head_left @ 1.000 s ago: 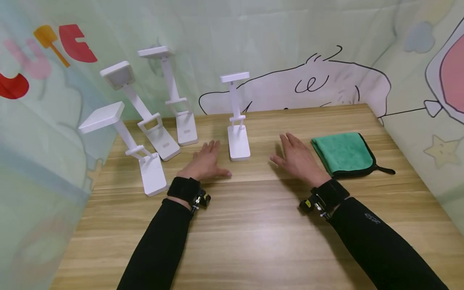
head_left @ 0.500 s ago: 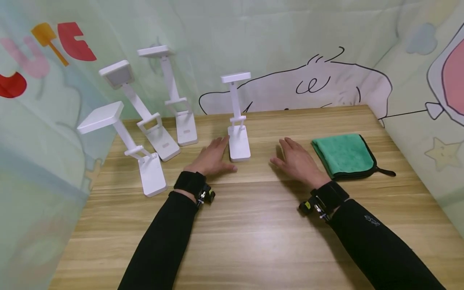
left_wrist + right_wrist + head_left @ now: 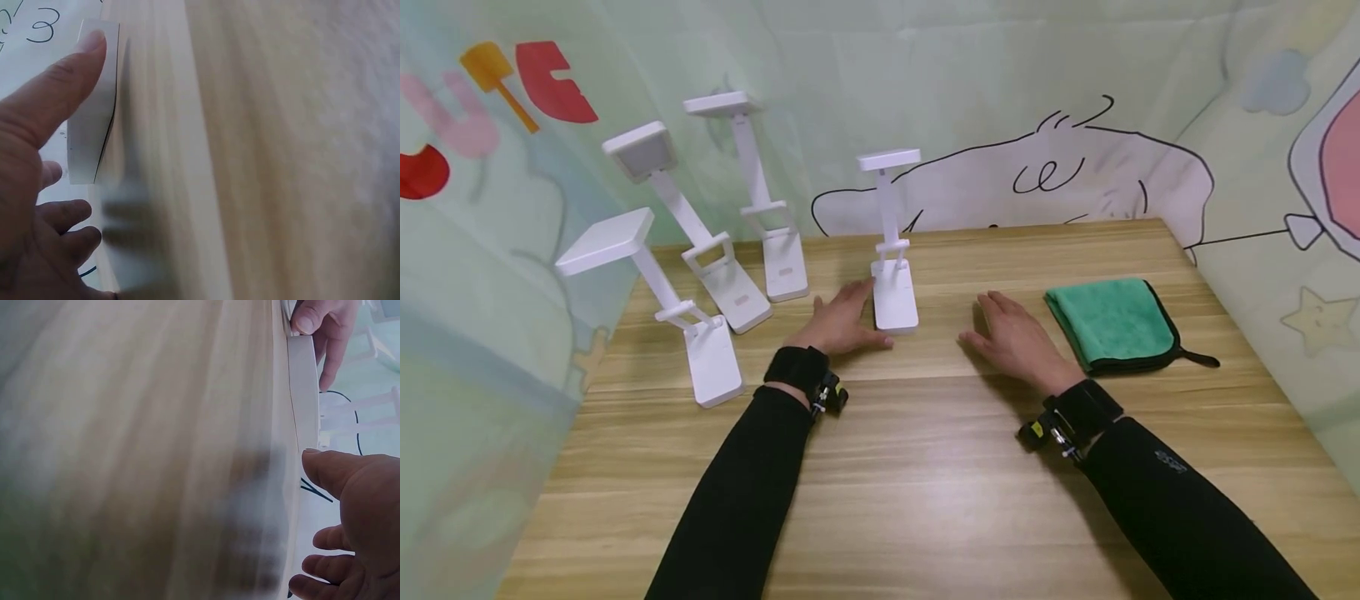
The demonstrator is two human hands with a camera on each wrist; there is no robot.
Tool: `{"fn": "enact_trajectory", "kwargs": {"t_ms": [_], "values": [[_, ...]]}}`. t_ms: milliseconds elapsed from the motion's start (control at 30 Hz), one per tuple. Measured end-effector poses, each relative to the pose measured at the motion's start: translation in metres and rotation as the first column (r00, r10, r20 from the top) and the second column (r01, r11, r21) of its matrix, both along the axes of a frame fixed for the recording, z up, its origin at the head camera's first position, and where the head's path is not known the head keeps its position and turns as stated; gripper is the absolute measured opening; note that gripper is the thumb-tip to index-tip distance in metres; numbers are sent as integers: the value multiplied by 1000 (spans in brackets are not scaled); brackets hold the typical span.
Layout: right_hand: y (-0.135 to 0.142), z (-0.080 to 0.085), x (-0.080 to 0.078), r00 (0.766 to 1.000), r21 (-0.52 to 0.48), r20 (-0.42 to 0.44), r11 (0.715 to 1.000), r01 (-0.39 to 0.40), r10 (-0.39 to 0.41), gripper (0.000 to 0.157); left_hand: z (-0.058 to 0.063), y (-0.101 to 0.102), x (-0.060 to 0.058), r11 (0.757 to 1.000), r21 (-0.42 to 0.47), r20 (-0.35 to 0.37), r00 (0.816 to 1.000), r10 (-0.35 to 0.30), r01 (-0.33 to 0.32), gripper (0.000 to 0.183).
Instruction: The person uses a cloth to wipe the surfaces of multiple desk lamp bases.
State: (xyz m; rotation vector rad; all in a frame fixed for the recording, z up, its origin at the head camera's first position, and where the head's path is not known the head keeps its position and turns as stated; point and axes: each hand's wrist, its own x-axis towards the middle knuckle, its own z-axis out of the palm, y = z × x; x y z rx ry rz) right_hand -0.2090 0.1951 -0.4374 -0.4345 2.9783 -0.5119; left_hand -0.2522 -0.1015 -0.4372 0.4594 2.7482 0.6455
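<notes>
Four lights would exceed my count, so several white folding desk lamps stand on the table; one is apart from the rest, near the middle. My left hand lies at its base, fingers spread along the left side and thumb by the front corner. In the left wrist view, the thumb overlaps the base's front face; whether it presses there I cannot tell. To the right of that lamp, my right hand hovers or rests low over the wood with relaxed fingers, holding nothing.
At the left are a front lamp, a middle lamp and a rear lamp. A folded green cloth with black edging lies right of my right hand. A printed curtain hangs behind the wooden table.
My left hand has moved right, from beside the left lamps up to the middle lamp's base. The right hand has barely shifted, and the lamps and cloth stay put.
</notes>
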Motion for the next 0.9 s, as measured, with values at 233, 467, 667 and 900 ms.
{"fn": "enact_trajectory", "kwargs": {"t_ms": [233, 467, 667, 900], "values": [[-3, -1, 2, 1000, -13, 28, 1000, -5, 5, 78, 3, 1, -5, 1000, -7, 17, 1000, -5, 6, 110], [-2, -3, 3, 1000, -5, 24, 1000, -4, 4, 77, 3, 2, -8, 998, -44, 25, 999, -43, 44, 104], [-1, -3, 4, 999, 3, 28, 1000, -16, 16, 77, 3, 3, -1, 995, -79, 3, 998, -65, 65, 105], [-1, -1, 4, 999, 7, 24, 1000, -22, 22, 78, 1, 6, 13, 992, -85, -48, 994, -97, 93, 106]]}}
